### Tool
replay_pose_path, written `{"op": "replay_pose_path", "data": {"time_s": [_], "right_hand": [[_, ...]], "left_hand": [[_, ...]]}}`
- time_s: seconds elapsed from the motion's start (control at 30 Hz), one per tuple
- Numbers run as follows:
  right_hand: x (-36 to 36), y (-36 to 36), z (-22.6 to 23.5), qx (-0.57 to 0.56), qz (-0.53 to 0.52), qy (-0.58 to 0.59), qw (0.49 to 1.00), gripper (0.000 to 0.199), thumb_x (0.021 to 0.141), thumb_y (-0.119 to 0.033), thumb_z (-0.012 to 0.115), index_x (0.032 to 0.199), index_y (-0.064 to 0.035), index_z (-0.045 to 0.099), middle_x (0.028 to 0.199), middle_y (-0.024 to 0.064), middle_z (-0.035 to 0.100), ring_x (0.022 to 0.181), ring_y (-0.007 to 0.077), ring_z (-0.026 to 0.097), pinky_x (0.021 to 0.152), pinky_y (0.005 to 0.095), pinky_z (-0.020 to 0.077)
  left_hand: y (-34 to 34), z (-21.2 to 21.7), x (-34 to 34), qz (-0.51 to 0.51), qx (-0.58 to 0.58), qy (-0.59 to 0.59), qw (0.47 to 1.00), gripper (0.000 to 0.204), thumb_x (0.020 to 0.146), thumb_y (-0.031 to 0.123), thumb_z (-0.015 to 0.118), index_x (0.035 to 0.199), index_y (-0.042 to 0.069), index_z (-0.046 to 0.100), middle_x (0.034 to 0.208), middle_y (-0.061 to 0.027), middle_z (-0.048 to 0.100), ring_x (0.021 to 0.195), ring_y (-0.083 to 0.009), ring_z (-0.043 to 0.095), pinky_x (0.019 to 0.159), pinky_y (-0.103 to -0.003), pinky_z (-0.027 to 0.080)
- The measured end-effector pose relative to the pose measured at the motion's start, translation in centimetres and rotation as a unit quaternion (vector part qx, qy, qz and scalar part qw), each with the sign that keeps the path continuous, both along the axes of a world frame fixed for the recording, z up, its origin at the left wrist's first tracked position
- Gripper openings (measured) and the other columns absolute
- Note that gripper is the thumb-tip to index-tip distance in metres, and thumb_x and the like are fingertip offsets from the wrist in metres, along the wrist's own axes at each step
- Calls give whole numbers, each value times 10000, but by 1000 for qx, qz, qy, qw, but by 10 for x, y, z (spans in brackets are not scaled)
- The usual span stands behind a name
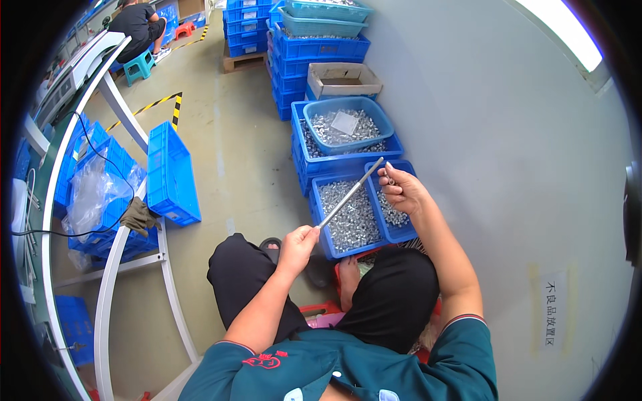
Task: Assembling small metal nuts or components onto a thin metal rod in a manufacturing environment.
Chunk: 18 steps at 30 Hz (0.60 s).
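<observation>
In my left hand [299, 248] is the lower end of a thin grey metal rod [349, 194], its fingers closed round it. The rod slants up and to the right, away from me. Close to its far tip, my right hand [405, 191] pinches a small shiny metal piece [389, 179]; whether it touches the rod I cannot tell. Below both hands stands a blue bin [332, 248] filled with small silvery metal parts [348, 217]. Beside it, partly under my right hand, a second blue bin [405, 234] holds similar parts.
Further off, a light blue basin [382, 117] of metal parts rests on a larger blue crate [299, 144]. Stacked blue crates [287, 79] line the wall. At left are a white-framed bench [107, 314] and a tilted blue crate [175, 175]. A person [136, 27] sits at the far left.
</observation>
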State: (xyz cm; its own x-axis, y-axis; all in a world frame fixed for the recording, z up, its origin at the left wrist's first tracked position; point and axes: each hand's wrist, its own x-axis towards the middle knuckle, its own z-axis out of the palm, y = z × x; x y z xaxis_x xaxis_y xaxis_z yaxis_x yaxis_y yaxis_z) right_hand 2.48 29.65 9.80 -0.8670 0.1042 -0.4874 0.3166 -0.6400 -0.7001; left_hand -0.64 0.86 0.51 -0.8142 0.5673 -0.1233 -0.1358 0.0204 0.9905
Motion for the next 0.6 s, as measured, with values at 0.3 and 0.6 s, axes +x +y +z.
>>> {"op": "replay_pose_path", "data": {"time_s": [0.3, 0.6], "right_hand": [[0, 4, 1, -86, -61, -1, 994, 277, 871, -346, 569, 883, -71, 539, 645, -24, 442, 465, 29, 307, 355, 152, 211], [-3, 1, -1, -62, -63, 51, 995, 263, 867, -302, 582, 910, -43, 579, 678, -11, 448, 481, 47, 316, 379, 165, 214]], "left_hand": [[-1, -4, 2, -15, -23, 27, 999, 298, 892, 254, 542, 692, 33, 553, 555, 68, 408, 518, -24, 342, 465, -217, 277], [2, -3, 6, -19, -35, 42, 998, 285, 895, 254, 543, 705, 42, 565, 577, 84, 402, 531, -15, 331, 478, -201, 272]]}}
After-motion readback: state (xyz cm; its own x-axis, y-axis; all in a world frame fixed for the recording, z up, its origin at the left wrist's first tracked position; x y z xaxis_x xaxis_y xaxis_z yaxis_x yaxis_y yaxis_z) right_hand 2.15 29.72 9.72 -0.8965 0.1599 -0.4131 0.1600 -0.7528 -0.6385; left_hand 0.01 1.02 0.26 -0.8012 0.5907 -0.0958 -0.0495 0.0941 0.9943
